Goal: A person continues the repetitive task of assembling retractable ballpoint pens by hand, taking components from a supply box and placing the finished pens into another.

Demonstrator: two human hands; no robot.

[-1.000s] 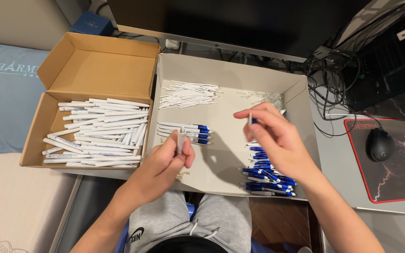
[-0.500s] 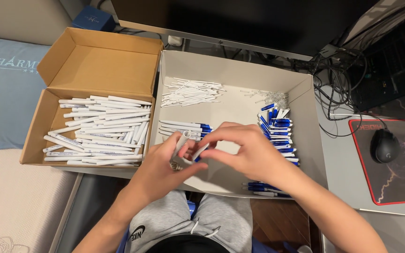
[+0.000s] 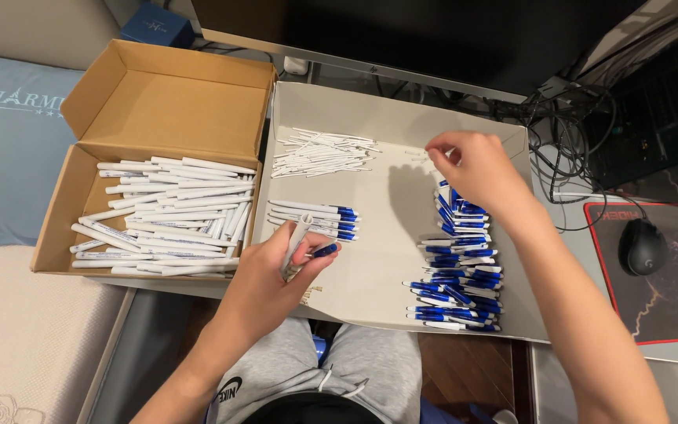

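Judging by the piles, you are well into the pen assembly but not near the end. The brown cardboard box (image 3: 80, 228) on your left already holds a thick layer of finished white plastic pens (image 3: 170, 216). On the shallow grey cardboard tray (image 3: 386, 228) in front of you, a small row of white pens with blue tips (image 3: 315, 218) lies just above your left hand, a loose heap of thin white refill tubes (image 3: 319, 153) sits at the far side, and a long stack of blue pen parts (image 3: 457, 267) runs down the right. Those two stocks look like plenty of work left.

Your left hand (image 3: 272, 275) is curled shut around a white pen barrel with a blue end (image 3: 300, 247), held tilted above the tray's near edge. Your right hand (image 3: 476, 169) is stretched out to the far side of the tray, fingertips pinched together above the blue stack; whether they hold a small piece I cannot tell.
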